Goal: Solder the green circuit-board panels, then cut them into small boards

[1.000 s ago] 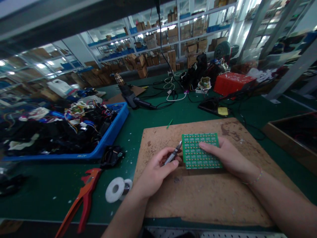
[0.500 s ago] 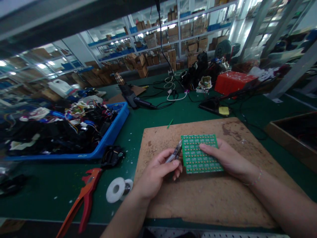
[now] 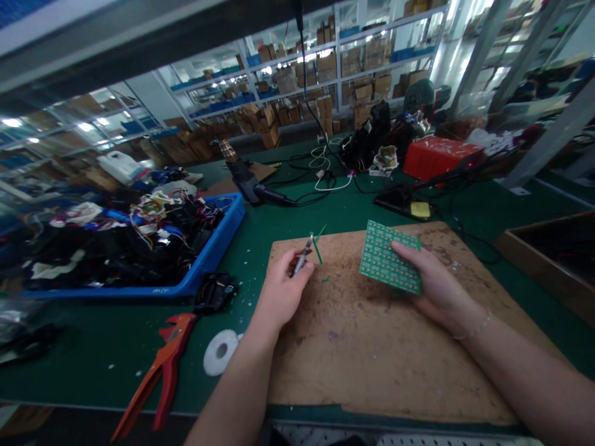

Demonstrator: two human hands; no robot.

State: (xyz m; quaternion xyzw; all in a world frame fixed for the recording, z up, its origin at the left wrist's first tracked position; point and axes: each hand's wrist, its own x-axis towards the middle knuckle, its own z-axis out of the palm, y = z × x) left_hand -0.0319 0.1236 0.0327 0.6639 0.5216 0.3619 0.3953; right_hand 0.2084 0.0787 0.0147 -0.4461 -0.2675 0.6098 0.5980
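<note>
My left hand (image 3: 284, 290) is closed around a small pair of cutting pliers (image 3: 304, 255) over the far left part of a worn brown board (image 3: 357, 365). A thin green strip (image 3: 318, 251) is at the pliers' tips; whether the jaws grip it I cannot tell. Beside it another green strip (image 3: 321, 231) lies near the board's far edge, and a short green scrap (image 3: 325, 279) rests closer to me. My right hand (image 3: 437, 282) holds a green circuit board panel (image 3: 382, 257), tilted, with its thumb on top and the other fingers hidden beneath.
Left stands a blue bin (image 3: 204, 254) heaped with wired black parts. Orange-red handled pliers (image 3: 168, 353) and a white spool (image 3: 220, 353) lie nearer. Behind are a heat gun (image 3: 251, 186), a soldering stand (image 3: 402, 202) and a red box (image 3: 439, 158); a carton (image 3: 548, 260) is at right.
My left hand with the pliers has moved away from the panel, left and farther out. A green strip and a scrap now show there. The panel has tilted and risen slightly in my right hand.
</note>
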